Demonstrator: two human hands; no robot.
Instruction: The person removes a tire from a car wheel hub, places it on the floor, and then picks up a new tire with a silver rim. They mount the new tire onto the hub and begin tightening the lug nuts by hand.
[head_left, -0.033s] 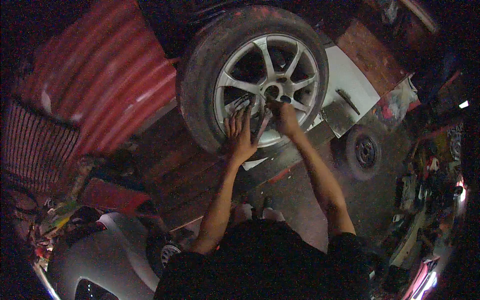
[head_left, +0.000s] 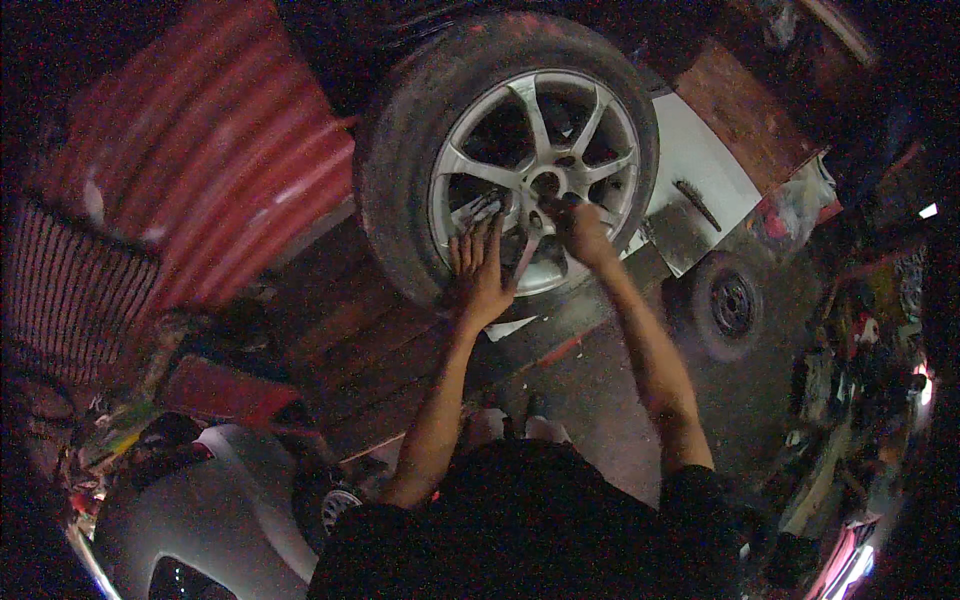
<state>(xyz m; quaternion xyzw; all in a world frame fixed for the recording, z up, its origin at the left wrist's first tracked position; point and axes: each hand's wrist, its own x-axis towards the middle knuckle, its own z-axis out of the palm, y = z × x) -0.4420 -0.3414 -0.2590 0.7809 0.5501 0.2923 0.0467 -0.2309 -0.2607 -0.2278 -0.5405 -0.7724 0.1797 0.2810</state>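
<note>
A car wheel stands before me: a black tyre [head_left: 395, 190] around a silver spoked alloy rim [head_left: 532, 118]. Flat against the rim's lower left lies my left hand [head_left: 480, 270], fingers stretched upward over a spoke and the gap beside it. My right hand [head_left: 586, 236] is closed just below and right of the round centre hole [head_left: 548, 185], by the bolt holes. Whatever its fingers hold, if anything, is hidden in the dark.
Red corrugated metal sheeting [head_left: 220, 150] rises at the left, above a dark grille [head_left: 75, 290]. A smaller wheel [head_left: 730, 305] stands at right, near a white panel [head_left: 700, 160]. Grey bodywork [head_left: 230, 510] is at lower left. Mixed clutter [head_left: 840, 370] lines the right side.
My right hand has shifted slightly right and down from the centre hole, uncovering a bolt hole. My left hand stays in place on the rim.
</note>
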